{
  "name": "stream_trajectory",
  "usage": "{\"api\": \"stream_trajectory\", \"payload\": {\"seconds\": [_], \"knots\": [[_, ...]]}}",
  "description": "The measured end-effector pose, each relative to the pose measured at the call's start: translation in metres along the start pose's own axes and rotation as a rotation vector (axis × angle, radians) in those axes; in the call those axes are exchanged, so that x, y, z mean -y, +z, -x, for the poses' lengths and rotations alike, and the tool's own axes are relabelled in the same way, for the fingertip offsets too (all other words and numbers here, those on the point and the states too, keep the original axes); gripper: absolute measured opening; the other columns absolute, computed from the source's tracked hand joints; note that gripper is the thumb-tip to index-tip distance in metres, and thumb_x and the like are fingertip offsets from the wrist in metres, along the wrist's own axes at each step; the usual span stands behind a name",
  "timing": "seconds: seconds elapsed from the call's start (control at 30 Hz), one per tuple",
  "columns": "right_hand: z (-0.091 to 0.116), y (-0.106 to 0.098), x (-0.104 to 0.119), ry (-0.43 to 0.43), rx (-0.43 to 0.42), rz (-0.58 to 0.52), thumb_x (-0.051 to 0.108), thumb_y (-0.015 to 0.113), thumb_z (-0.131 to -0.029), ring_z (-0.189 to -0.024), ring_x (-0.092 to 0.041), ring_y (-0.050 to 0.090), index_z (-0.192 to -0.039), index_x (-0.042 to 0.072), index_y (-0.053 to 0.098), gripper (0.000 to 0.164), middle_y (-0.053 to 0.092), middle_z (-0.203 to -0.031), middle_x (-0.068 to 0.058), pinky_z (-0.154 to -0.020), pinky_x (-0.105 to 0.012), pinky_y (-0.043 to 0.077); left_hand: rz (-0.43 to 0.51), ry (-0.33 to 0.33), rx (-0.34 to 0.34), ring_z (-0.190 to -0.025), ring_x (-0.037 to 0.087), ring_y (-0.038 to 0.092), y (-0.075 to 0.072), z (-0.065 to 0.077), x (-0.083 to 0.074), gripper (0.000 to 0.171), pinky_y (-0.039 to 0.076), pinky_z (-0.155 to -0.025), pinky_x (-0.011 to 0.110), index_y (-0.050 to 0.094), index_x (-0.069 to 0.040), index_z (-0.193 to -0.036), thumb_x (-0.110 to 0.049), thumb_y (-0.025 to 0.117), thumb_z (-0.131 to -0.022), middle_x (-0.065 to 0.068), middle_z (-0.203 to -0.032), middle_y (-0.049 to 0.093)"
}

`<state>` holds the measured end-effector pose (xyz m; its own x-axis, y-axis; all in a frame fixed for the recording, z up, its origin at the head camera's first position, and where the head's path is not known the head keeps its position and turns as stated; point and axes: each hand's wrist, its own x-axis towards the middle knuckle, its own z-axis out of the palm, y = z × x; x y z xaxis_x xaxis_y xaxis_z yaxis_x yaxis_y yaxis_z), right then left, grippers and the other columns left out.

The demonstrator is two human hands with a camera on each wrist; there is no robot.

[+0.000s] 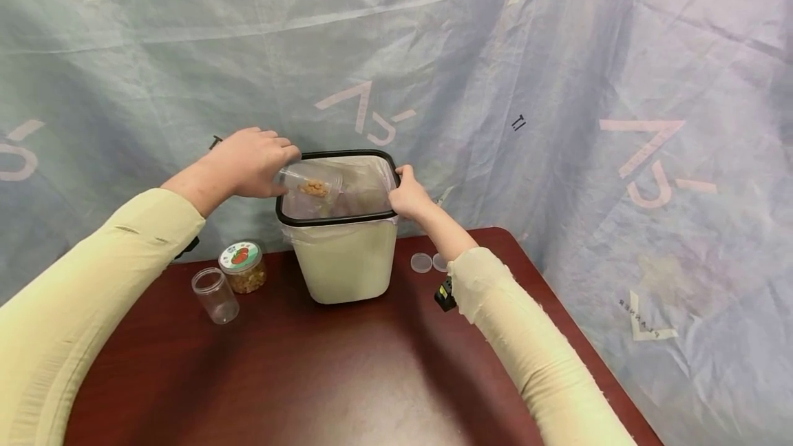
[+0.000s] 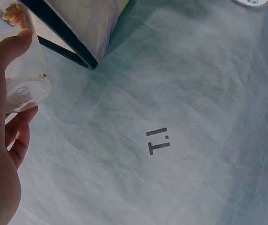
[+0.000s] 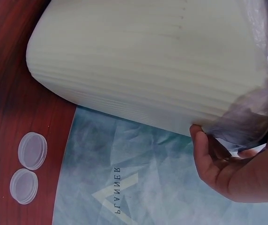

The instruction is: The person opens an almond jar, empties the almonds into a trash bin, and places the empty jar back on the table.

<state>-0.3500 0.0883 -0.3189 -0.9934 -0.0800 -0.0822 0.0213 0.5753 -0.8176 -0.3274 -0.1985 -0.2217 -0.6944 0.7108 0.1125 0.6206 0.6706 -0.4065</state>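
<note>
My left hand (image 1: 257,160) grips a clear plastic jar (image 2: 28,89), tipped on its side over the mouth of a cream trash can (image 1: 350,260). Light brown bits of food (image 1: 314,188) lie near the jar's mouth end. The can has a black rim (image 1: 337,220) and a thin plastic liner (image 1: 365,174). On the can's right side, my right hand (image 1: 410,195) holds the rim, fingers curled under it against the outer wall, as the right wrist view shows.
Left of the can stand an open clear jar (image 1: 217,298) and a lidded jar (image 1: 244,268) of yellowish-brown pieces. Two clear lids (image 3: 33,150) lie on the dark red table (image 1: 297,377) to the right. A grey-blue cloth (image 1: 248,54) hangs close behind.
</note>
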Motion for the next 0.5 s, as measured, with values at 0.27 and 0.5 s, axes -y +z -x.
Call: {"api": "stream_trajectory", "payload": {"seconds": [0.27, 0.5], "knots": [[-0.0012, -0.0014, 0.0040, 0.004, -0.016, 0.009, 0.007, 0.037, -0.098, -0.044, -0.013, 0.022, -0.149, 0.022, 0.022, 0.056, 0.056, -0.088, -0.017, -0.043, -0.028, 0.029, -0.010, 0.006, -0.009, -0.099, 0.034, 0.059, 0.0021, -0.0051, -0.0001, 0.058, 0.046, -0.082, 0.051, 0.063, -0.003, -0.115, -0.034, 0.085, -0.072, 0.014, -0.108, 0.065], [0.0004, 0.0014, 0.0007, 0.006, -0.007, -0.012, 0.006, 0.037, -0.098, -0.043, -0.012, 0.020, -0.149, 0.022, 0.021, 0.056, 0.049, -0.075, -0.011, -0.042, -0.029, 0.028, -0.018, 0.021, -0.018, -0.097, 0.033, 0.060, 0.0028, -0.0062, -0.0009, 0.058, 0.047, -0.081, 0.051, 0.064, -0.003, -0.114, -0.035, 0.085, -0.071, 0.013, -0.107, 0.066]]}}
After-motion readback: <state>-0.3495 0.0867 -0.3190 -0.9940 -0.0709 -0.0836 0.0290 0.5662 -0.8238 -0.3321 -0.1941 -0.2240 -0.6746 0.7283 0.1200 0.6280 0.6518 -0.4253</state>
